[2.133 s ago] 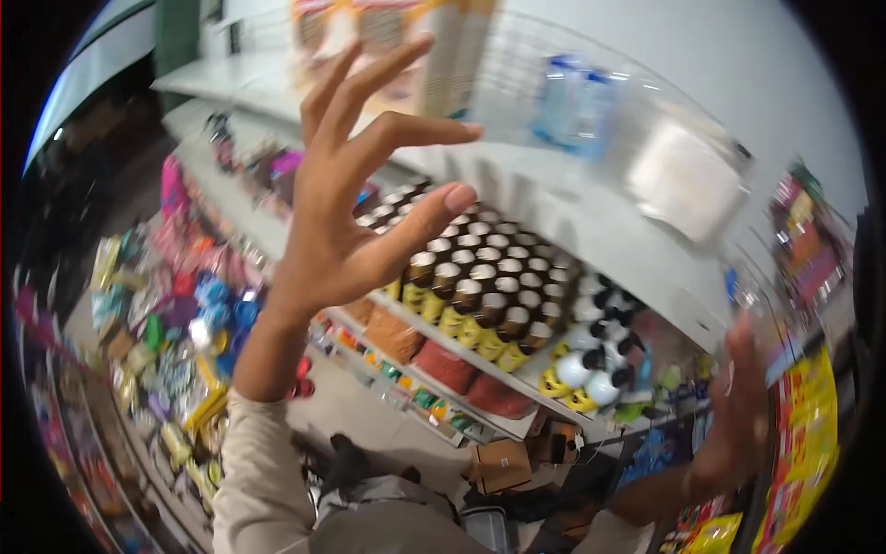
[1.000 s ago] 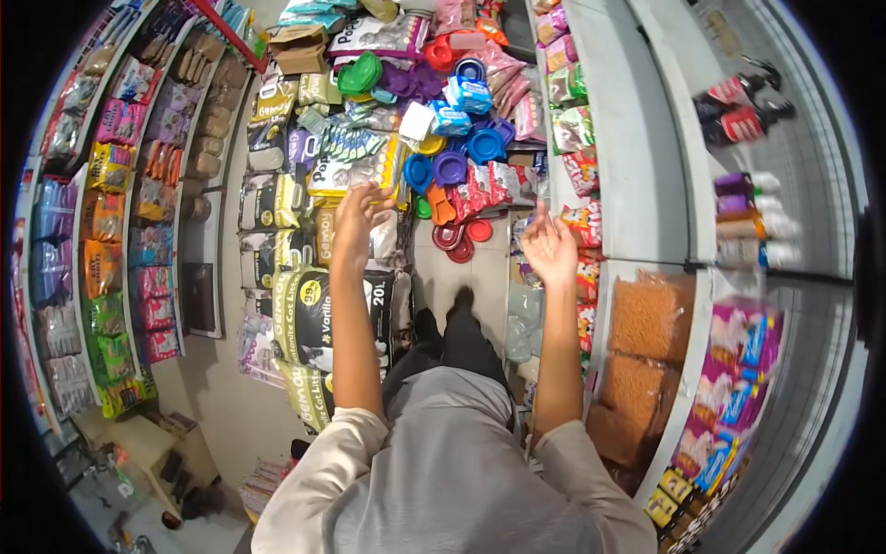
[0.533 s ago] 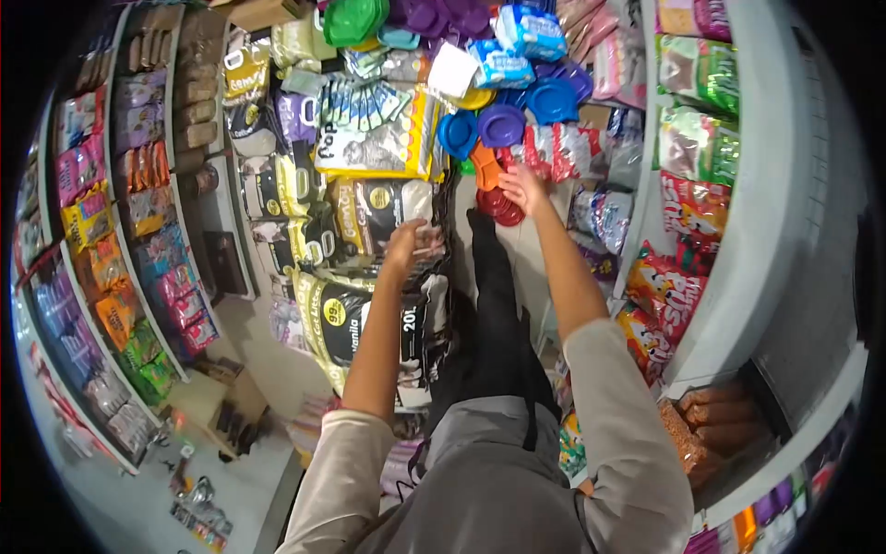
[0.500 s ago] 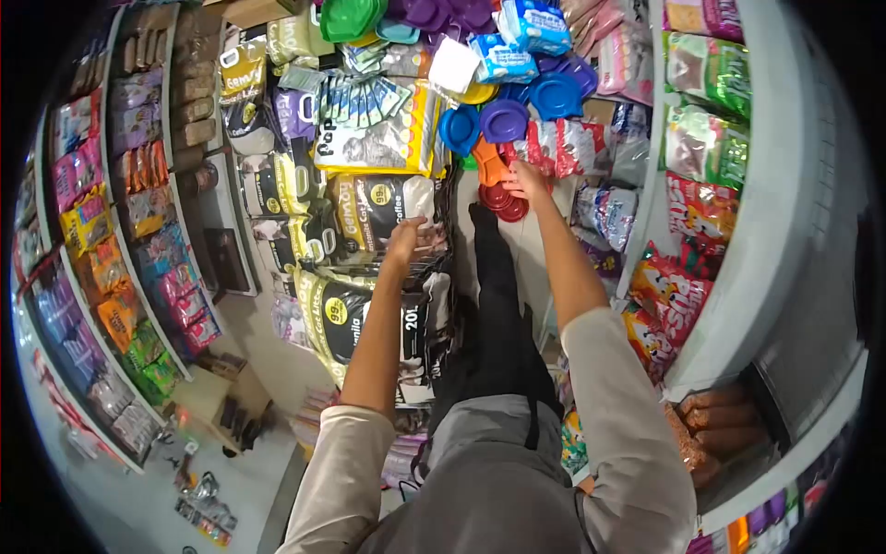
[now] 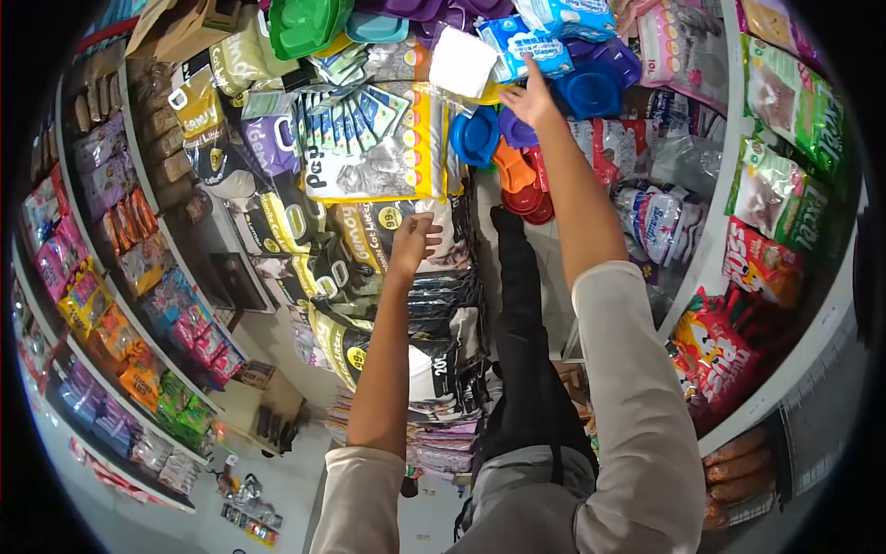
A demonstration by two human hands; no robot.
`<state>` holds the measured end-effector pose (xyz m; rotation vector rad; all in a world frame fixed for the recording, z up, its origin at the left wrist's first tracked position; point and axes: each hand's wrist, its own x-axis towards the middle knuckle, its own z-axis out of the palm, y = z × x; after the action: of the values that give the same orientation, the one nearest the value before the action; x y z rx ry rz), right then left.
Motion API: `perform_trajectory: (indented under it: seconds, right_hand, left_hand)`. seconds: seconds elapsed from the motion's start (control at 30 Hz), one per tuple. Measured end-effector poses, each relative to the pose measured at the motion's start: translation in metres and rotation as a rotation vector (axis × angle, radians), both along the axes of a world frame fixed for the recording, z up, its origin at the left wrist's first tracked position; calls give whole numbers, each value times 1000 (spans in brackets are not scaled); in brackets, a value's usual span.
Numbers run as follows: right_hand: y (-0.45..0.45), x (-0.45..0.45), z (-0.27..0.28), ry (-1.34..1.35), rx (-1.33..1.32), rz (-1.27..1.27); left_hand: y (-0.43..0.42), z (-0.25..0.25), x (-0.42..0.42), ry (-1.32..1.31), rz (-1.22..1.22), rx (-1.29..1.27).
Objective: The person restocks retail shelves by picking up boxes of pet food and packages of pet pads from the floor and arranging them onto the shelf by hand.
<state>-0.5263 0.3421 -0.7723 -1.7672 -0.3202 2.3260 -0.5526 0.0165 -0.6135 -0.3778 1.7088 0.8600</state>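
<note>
My right hand [image 5: 532, 97] reaches forward with its fingers apart, holding nothing. Its fingertips are at the lower edge of a blue-and-white soft pack [image 5: 524, 48]; whether they touch it I cannot tell. Partly behind that hand is a purple pet bowl [image 5: 517, 126], with a blue bowl [image 5: 475, 137], an orange bowl [image 5: 513, 166] and red bowls [image 5: 528, 205] around it. My left hand [image 5: 415, 242], fingers loosely bent and apart, is over a Gemoy cat litter bag [image 5: 362, 238] and grips nothing. Beyond it, fanned sachets [image 5: 355, 118] lie on a yellow-edged bag [image 5: 369, 175].
Shelves of colourful packets [image 5: 120, 305] line the left. On the right, a white shelf [image 5: 688, 314] holds red and green pet food bags [image 5: 771, 185]. A white square item [image 5: 461, 63] and green trays [image 5: 307, 26] sit at the back. My leg [image 5: 521, 305] stands beside the stacked bags.
My right hand has left the orange and red bowls and moved forward to the blue soft pack. My left hand stays over the litter bags. The view has shifted.
</note>
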Motion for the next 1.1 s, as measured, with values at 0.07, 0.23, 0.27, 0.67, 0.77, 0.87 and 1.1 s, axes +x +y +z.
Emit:
perform_trajectory:
  seconds: [0.07,0.23,0.27,0.67,0.77,0.87,1.1]
  right_hand:
    - [8,-6,-10,80,-98,-110]
    - [1,-1,-5,40,-161,-225]
    - [-6,9,-3,44,-162,-240]
    - [-154,175,90,260,-413,-105]
    - [-200,233,158,627,-499,46]
    - [-228,274,244,721,-304,153]
    - [-267,327,348,712,464,445]
  left_hand:
    - [-1,-5,1,-8,68,-14]
    - [3,4,6,-7,-78,3]
    - [-1,9,13,-30,-130,-15]
    - [0,87,59,-1,61,106]
    - [-8,128,77,60,140,234]
    - [-10,175,94,122,229,530]
    - [-91,286,187,405,-288,785]
